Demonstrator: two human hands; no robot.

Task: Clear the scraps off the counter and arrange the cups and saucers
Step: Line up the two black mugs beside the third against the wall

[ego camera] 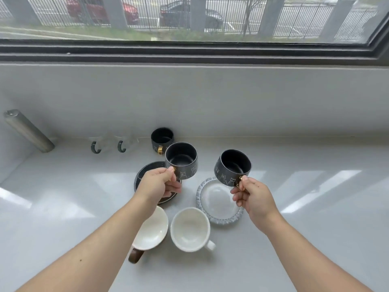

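Observation:
My left hand [156, 183] grips the gold handle of a black cup [181, 160] and holds it in the air above a black saucer [145, 171]. My right hand [253, 197] holds a second black cup [232, 166] by its handle, tilted, above a clear glass saucer [219, 204]. A third black cup [162, 140] stands on the counter by the back wall. In front, a white cup [190, 229] stands upright, and a white dish [151, 230] rests on a brown-handled cup [135, 257], partly hidden by my left forearm.
Two clear glass cups with green handles [96, 145] [122, 144] stand at the back left by the wall. A metal cylinder [28, 131] leans in the far left corner. The white counter [315, 207] runs below a wide window.

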